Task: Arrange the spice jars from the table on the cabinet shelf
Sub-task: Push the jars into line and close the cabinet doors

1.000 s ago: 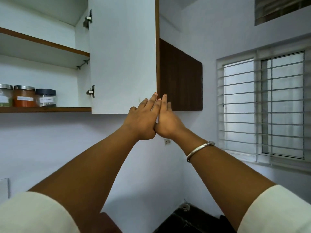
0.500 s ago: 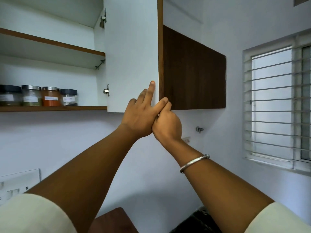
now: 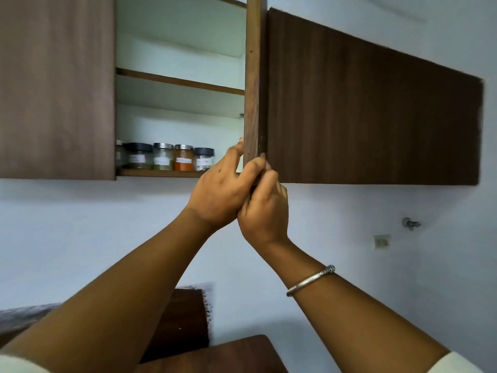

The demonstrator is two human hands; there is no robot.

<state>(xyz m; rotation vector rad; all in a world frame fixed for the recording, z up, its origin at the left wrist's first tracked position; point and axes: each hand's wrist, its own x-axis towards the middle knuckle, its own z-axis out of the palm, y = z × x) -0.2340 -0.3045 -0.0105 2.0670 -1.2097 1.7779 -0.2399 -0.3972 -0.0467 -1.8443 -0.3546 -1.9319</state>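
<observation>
Spice jars [image 3: 164, 157] of clear glass with white labels stand in a row on the brown-edged bottom shelf [image 3: 161, 173] of a white-lined wall cabinet.
They are upright and close together. Their lids run black, steel, steel, black over olive, green and orange-red contents. The last jar's fill is unclear, and a fifth jar is half hidden at the left. The left hand [image 3: 223, 189] pinches the dark brown wooden door [image 3: 252, 76], which is seen edge-on, with fingers inside and thumb outside. The right hand [image 3: 265, 211] has its fingers curled together against that thumb; whether they clasp the door cannot be told.
</observation>
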